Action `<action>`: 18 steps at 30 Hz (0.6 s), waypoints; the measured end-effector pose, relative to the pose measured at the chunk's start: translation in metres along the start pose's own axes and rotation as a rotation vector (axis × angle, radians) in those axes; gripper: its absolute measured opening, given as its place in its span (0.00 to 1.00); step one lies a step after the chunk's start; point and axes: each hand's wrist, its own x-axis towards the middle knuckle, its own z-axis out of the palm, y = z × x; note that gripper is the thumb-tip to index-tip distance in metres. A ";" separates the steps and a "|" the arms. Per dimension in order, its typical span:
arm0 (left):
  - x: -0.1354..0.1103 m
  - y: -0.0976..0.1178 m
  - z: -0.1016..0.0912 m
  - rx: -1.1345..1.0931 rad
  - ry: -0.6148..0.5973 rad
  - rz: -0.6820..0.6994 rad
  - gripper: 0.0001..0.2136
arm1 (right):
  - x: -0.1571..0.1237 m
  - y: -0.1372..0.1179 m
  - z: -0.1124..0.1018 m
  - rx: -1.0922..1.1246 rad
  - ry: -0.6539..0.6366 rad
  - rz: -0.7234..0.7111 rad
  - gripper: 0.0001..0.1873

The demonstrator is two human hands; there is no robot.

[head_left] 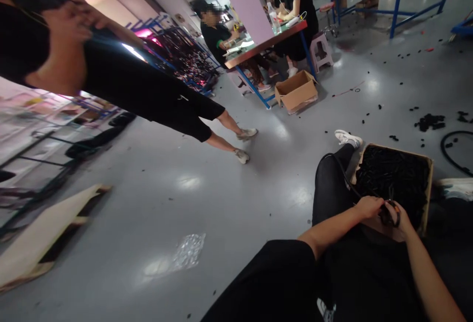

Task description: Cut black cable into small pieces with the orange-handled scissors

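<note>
My left hand (369, 207) is closed on a black hose or cable (346, 180), which curves back over my knee. Close beside it, my right hand (402, 219) wraps round a dark hand tool with orange on its handles (396, 209); its slim tip points away from me, and its exact kind is too small to tell. Both hands are over the near edge of a cardboard box (429, 184) between my legs. Short black pieces (391, 171) fill that box. My fingers hide where the hose meets the tool.
More black pieces (430, 122) lie scattered on the floor, near a black hose loop (458, 152). A person (148, 85) stands ahead to the left. People sit at a workbench (266, 46) beside an open carton (297, 90). A pallet (48, 233) and clear plastic bag (189, 251) lie leftward.
</note>
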 end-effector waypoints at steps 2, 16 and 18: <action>-0.003 0.003 0.004 -0.001 -0.008 0.004 0.16 | -0.002 -0.004 0.002 0.023 -0.009 0.052 0.24; -0.019 -0.010 -0.015 0.097 0.030 0.000 0.13 | 0.008 -0.015 -0.004 0.115 0.095 0.122 0.32; -0.022 -0.015 -0.019 0.107 0.046 -0.016 0.11 | 0.009 -0.018 -0.006 0.139 0.103 0.116 0.32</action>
